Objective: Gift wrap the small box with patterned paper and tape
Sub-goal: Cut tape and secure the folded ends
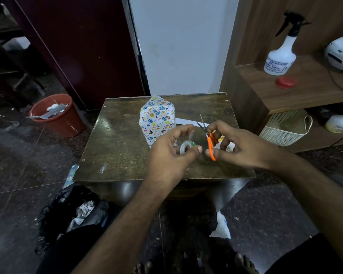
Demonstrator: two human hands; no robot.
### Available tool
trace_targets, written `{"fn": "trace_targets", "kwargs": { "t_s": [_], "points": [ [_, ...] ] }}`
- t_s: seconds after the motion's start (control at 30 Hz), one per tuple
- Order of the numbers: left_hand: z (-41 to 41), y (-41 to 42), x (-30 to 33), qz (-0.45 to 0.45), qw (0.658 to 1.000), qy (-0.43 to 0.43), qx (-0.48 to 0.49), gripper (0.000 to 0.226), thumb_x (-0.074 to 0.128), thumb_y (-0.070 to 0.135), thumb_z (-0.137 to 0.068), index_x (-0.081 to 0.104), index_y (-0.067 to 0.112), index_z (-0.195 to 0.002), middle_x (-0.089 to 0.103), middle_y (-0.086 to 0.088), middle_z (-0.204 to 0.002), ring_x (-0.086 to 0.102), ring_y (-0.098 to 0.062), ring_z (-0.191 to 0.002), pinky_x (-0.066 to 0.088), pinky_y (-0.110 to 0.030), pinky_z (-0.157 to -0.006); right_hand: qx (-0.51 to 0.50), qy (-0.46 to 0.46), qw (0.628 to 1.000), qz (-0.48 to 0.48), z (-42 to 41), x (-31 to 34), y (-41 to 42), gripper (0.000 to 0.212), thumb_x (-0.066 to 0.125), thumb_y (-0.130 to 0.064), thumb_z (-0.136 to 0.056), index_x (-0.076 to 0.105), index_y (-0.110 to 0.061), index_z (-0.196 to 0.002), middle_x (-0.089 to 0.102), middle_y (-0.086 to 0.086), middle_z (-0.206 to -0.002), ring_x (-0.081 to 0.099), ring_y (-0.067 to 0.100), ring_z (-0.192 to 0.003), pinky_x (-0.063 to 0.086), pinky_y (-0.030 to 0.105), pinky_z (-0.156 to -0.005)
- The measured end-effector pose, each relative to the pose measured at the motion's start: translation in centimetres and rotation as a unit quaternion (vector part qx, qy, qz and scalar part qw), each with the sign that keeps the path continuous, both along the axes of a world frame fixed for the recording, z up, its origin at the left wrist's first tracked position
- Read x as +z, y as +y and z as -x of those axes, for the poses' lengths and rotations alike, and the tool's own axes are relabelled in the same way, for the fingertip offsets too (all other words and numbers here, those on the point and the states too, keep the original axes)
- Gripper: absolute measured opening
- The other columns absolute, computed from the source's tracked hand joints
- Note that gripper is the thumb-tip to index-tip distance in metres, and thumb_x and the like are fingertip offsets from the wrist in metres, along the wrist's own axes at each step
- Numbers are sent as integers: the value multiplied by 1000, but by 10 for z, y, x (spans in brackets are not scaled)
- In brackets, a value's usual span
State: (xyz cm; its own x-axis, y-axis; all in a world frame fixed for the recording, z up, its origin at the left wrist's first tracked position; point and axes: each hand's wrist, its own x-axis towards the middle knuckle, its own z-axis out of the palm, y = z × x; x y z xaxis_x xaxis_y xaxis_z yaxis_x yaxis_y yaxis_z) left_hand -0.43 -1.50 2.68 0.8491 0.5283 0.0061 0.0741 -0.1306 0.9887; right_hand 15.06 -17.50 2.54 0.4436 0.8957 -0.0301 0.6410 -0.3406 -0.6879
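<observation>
The small box, covered in white paper printed with coloured eggs, stands on the dark square table with a pointed flap at its far end. In front of it my left hand grips a roll of clear tape between thumb and fingers. My right hand holds orange-handled scissors, blades open and pointing away from me. A stretch of clear tape seems to run between the two hands, but it is hard to see. White paper lies behind the hands.
A red bucket with scraps sits on the floor to the left. A black bag of waste lies by the table's near left corner. To the right is a wooden shelf with a spray bottle, a red cap and a cream basket.
</observation>
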Motion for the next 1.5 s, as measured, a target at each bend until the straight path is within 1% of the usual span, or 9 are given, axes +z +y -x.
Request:
{"fn": "trace_targets", "kwargs": {
  "t_s": [0.2, 0.33, 0.57, 0.77, 0.93, 1.03, 1.13, 1.23, 1.5],
  "points": [
    [6, 4, -1, -37, 999, -2, -2, 48, 81, 14, -84, 69, 31, -127, 70, 22, -122, 73, -12, -102, 60, -43, -83, 98, 136, 986, 25, -4, 0, -7, 41, 74, -31, -91, 60, -31, -130, 64, -7, -97, 58, 1, -74, 46, 17, -71],
    [7, 2, 4, -54, 998, -1, -19, 51, 78, 24, -78, 68, 36, -127, 68, 27, -123, 71, -10, -108, 59, -43, -84, 129, 193, 971, 52, -4, -1, -9, 43, 71, -13, -95, 60, -20, -136, 64, -9, -89, 61, 4, -75, 47, 19, -68],
    [5, 2, 2, -46, 998, -7, -48, 52, 78, 4, -88, 66, 28, -132, 70, 22, -122, 72, -8, -104, 49, -20, -71, 135, 165, 976, 35, -8, 4, -12, 41, 72, -17, -95, 63, -22, -134, 65, 14, -96, 61, 17, -81, 52, 34, -79],
    [6, 3, 4, -36, 997, -26, -70, 51, 74, -4, -88, 67, 20, -132, 71, 18, -121, 71, -6, -104, 50, -12, -67, 135, 169, 976, 26, -12, 2, -14, 37, 73, -20, -96, 64, -34, -129, 59, 15, -98, 60, 39, -87, 51, 58, -87],
    [6, 2, 5, -19, 996, -31, -79, 50, 74, -7, -88, 67, 18, -131, 72, 25, -113, 72, -2, -99, 51, -11, -63, 133, 156, 978, 27, -12, 4, -14, 30, 71, -19, -97, 65, -29, -125, 62, 16, -96, 59, 34, -79, 51, 49, -76],
    [6, 3, 4, -16, 996, -31, -84, 50, 75, -6, -87, 68, 19, -130, 73, 23, -115, 72, -2, -102, 52, -11, -63, 127, 147, 980, 32, -12, 7, -14, 28, 69, -14, -98, 66, -27, -123, 62, 17, -96, 58, 21, -70, 50, 34, -67],
    [5, 2, 4, -7, 996, -38, -84, 50, 76, -5, -87, 69, 19, -130, 74, 22, -117, 72, -1, -103, 51, -11, -63, 119, 121, 985, 40, -13, 7, -13, 28, 68, -11, -98, 67, -31, -118, 66, 13, -98, 64, 28, -80, 53, 40, -76],
    [4, 1, 4, 8, 996, -48, -79, 50, 74, -7, -87, 70, 17, -130, 75, 24, -113, 72, 0, -98, 50, -10, -62, 107, 95, 989, 39, -11, 8, -14, 27, 68, -12, -98, 67, -29, -119, 70, 5, -94, 66, 21, -84, 56, 43, -80],
    [1, 5, 5, 55, 995, -65, -42, 47, 76, -4, -88, 71, 17, -130, 76, 13, -119, 75, -12, -102, 52, -15, -57, 100, 85, 991, 14, 1, 12, -11, 32, 76, -30, -93, 64, -20, -121, 66, -1, -96, 64, 20, -95, 55, 44, -86]
  ]
}}
